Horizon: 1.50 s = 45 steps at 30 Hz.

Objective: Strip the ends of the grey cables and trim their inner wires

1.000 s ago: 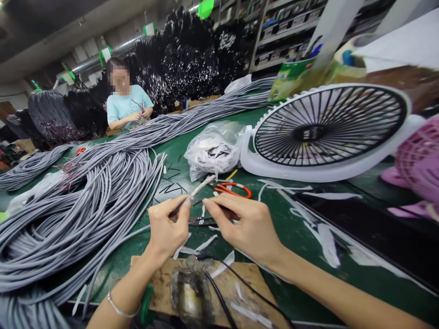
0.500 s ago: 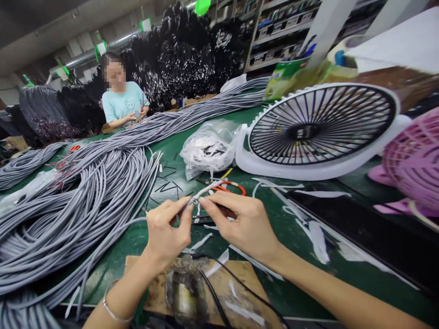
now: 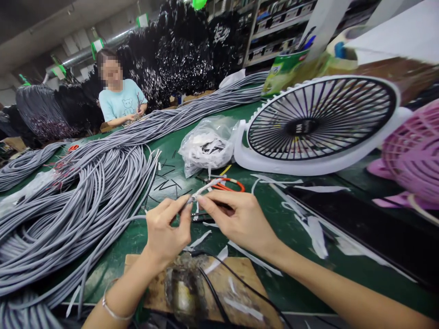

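Observation:
Between finger and thumb, my left hand (image 3: 168, 228) pinches a grey cable (image 3: 137, 218) near its end. The cable runs off to the left toward the big pile of coiled grey cables (image 3: 103, 196). Close beside it, my right hand (image 3: 240, 217) has thumb and fingers closed at the cable's whitish stripped end (image 3: 207, 186), which sticks out up and to the right. The fingertips of both hands nearly meet, and they hide the exact spot being gripped. Just beyond lies a tool with orange handles (image 3: 229, 184), its other parts partly covered by my right hand.
A white fan (image 3: 322, 171) and a pink fan (image 3: 411, 155) stand at the right. Behind my hands lies a clear plastic bag (image 3: 207, 146) of white scraps. A wooden board (image 3: 240, 278) is at the front edge. Across the table sits a co-worker (image 3: 121, 100).
Both hands stay in almost the same place, with the fingertips shifting slightly at the cable end. The whole view has moved a little. The co-worker's hands have moved slightly.

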Each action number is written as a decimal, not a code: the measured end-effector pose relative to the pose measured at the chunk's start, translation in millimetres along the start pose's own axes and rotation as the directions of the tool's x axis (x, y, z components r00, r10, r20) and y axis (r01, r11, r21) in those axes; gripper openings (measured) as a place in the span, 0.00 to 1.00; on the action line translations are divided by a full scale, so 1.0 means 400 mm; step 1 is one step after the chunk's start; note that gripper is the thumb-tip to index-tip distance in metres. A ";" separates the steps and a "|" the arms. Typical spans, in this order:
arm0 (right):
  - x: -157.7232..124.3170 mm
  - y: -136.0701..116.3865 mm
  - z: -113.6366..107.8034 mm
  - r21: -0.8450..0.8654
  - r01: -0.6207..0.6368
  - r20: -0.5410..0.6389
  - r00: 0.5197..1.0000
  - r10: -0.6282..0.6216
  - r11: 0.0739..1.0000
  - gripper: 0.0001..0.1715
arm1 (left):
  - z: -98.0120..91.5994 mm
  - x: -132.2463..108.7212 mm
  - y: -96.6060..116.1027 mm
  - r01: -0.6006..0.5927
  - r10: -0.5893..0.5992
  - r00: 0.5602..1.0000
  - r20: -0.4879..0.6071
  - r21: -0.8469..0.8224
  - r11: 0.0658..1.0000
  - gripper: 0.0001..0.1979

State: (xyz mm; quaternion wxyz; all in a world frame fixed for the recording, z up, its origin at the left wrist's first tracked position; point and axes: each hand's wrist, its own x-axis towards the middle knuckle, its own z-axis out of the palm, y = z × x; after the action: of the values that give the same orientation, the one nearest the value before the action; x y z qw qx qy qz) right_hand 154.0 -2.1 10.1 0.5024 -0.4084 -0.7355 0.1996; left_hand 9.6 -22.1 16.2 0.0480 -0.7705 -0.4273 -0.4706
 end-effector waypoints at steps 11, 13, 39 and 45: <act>-0.057 -0.067 0.013 -0.074 0.520 -0.093 0.846 -0.525 0.851 0.16 | 0.029 -0.008 -0.046 0.253 -0.283 0.936 0.209 0.157 0.955 0.10; -0.049 -0.056 0.013 -0.101 0.411 -0.095 0.902 -0.420 0.906 0.16 | 0.023 0.005 -0.045 0.381 -0.369 0.902 0.222 -0.012 0.924 0.12; -0.044 -0.042 0.022 -0.111 0.420 -0.111 0.895 -0.432 0.901 0.17 | 0.026 -0.011 -0.034 0.155 -0.181 0.974 0.136 0.180 0.971 0.11; -0.031 -0.032 0.023 -0.128 0.295 -0.111 0.945 -0.309 0.947 0.16 | 0.006 0.016 -0.036 0.483 -0.456 0.874 0.169 -0.204 0.851 0.14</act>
State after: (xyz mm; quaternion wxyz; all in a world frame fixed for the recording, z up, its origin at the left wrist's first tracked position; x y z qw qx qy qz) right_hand 142.5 -18.6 8.0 0.5503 -0.3298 -0.7652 0.0525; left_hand 2.3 -7.8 15.1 -0.1863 -0.6683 -0.5447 -0.4712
